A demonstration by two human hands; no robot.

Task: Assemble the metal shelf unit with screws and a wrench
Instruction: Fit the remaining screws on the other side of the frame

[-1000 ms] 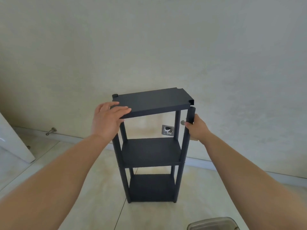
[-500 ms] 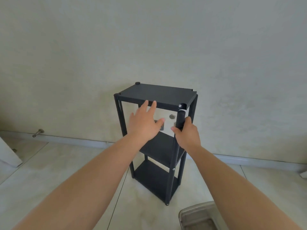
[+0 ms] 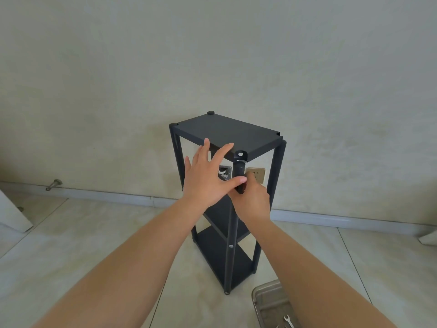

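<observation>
A black three-tier metal shelf unit stands upright on the floor near the wall, one corner turned toward me. My right hand grips the near corner post just below the top shelf. My left hand is spread in front of the top shelf's near edge, fingers straight, thumb lying across the post above my right hand. A silver screw head shows at the top shelf's near corner. A small wrench lies in a metal tray at the bottom right.
The wall stands close behind the shelf, with a socket plate and an open wall box showing between the posts. A door stopper sticks out of the baseboard at left. A white panel leans at the far left.
The shelf has been turned so a corner faces me. My left hand left the top shelf's left edge and came across to the near post. My right hand stayed gripping the post.
</observation>
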